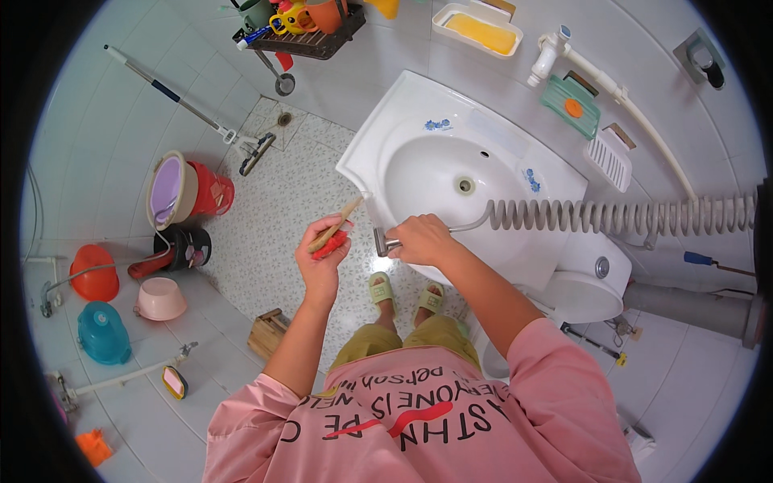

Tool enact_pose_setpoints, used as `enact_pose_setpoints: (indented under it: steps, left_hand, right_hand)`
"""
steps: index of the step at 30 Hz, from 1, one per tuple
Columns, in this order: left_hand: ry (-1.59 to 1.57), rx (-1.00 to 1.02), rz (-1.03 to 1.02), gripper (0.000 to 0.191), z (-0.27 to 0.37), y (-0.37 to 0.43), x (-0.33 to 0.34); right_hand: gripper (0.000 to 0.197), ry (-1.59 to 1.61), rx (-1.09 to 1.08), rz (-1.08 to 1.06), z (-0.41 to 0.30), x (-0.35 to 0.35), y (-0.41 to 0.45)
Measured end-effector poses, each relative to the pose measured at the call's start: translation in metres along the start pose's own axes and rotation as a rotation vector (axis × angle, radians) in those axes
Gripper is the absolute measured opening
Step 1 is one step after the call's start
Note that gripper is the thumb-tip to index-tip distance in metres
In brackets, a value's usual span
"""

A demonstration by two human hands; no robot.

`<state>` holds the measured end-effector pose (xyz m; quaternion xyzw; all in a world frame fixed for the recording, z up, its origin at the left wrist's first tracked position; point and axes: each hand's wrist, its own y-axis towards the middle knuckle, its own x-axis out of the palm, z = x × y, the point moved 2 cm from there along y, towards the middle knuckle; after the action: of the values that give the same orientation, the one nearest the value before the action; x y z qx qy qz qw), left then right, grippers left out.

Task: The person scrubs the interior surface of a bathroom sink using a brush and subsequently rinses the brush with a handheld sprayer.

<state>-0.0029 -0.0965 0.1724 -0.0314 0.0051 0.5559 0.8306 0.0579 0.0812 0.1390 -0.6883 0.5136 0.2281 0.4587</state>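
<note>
In my left hand (320, 265) is a wooden-handled brush (343, 222), its pale end pointing towards the sink. A bright red piece (330, 246) sits in the same grip; whether it belongs to the brush, I cannot tell. My right hand (426, 240) grips a metal handheld sprayer (381, 243) over the front rim of the white washbasin (395, 127). A faint clear streak, apparently water, runs from the sprayer's head towards the brush end. From the sprayer a grey coiled hose (592, 216) stretches right across the basin.
A toilet (583, 296) stands right of the basin. Buckets (211, 188) and a mop (172, 93) are along the left wall, with basins (104, 333) hanging nearby. A wooden stool (269, 335) is by my left side. Soap dishes (477, 31) and a tap (548, 54) line the back wall.
</note>
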Motion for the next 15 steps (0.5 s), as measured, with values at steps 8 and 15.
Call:
enact_pose_setpoints:
  steps: [8,15]
  left_hand:
    - [0.027,0.062,0.014,0.034,-0.001,0.009,-0.008]
    - [0.021,0.047,-0.009,0.037,-0.002,0.015,-0.004]
  right_hand:
    - [0.031,-0.01,0.028,0.075,-0.001,0.005,0.015]
    - [0.028,-0.014,0.106,0.194,0.006,-0.014,0.034]
